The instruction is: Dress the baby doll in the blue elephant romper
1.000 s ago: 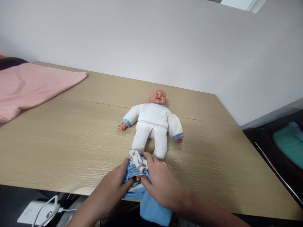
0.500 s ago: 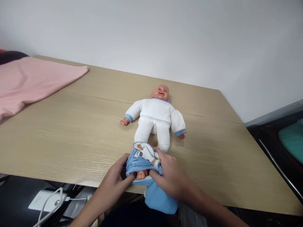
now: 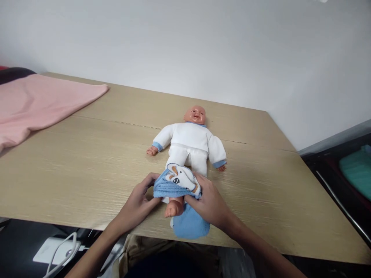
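A baby doll [image 3: 189, 135] in a white top with blue cuffs lies on its back, its head away from me. Around its lower leg is a pair of blue doll trousers [image 3: 169, 189] with a white cartoon duck patch. One bare doll foot [image 3: 174, 207] sticks out of the bunched cloth; the other foot is hidden. My left hand [image 3: 143, 197] pinches the trousers' left edge. On the opposite side, my right hand [image 3: 207, 199] grips the cloth by the patch, thumb below. The other blue trouser leg [image 3: 191, 222] lies loose at the table's front edge.
The doll lies on a wooden table [image 3: 101, 166] against a white wall. A pink cloth [image 3: 49, 102] covers the table's far left. Below the front edge, at left, are a white device [image 3: 53, 250] and its cable. Teal fabric [image 3: 358, 168] sits off the right side.
Both hands have drawn the blue trousers up the doll's leg, away from me. The bare foot now shows fully below the cloth, and the loose trouser leg has come up onto the table.
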`<state>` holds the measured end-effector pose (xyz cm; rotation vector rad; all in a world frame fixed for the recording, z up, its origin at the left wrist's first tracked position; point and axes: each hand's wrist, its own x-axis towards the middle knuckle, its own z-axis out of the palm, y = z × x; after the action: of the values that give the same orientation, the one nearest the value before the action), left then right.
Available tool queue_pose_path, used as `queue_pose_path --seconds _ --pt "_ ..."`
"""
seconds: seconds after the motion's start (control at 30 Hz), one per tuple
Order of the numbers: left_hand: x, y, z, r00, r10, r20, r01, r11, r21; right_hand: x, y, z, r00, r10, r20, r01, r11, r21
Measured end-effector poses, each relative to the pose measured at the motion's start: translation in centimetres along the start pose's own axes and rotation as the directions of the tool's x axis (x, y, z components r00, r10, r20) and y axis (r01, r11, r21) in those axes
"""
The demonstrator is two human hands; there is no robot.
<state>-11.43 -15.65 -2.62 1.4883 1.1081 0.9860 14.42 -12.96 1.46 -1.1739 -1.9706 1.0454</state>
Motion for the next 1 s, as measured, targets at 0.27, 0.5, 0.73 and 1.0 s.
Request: queue_pose_path --seconds 0.27,0.5,0.73,1.0 --pt "4.4 -1.3 -2.9 0.937 -0.026 0.348 0.085 0.985 -0.153 2.6 1.3 -2.1 0.969 -0.182 0.168 0.182 0.983 0.011" --pt "5.9 -1.7 -3.8 0.918 -0.071 0.390 0.150 0.973 -0.175 4.0 2.5 -3.1 0.943 -0.185 0.278 0.178 0.983 0.050" --pt "5.7 -2.1 -4.0 0.964 0.008 0.265 0.025 0.992 -0.121 3.7 2.7 -5.0 0.922 -0.210 0.325 0.220 0.975 0.005" --pt "5.5 -0.6 -4.0 0.979 -0.078 0.190 0.082 0.997 -0.015 1.5 3.7 -7.1 0.955 -0.202 0.218 0.209 0.978 -0.011"
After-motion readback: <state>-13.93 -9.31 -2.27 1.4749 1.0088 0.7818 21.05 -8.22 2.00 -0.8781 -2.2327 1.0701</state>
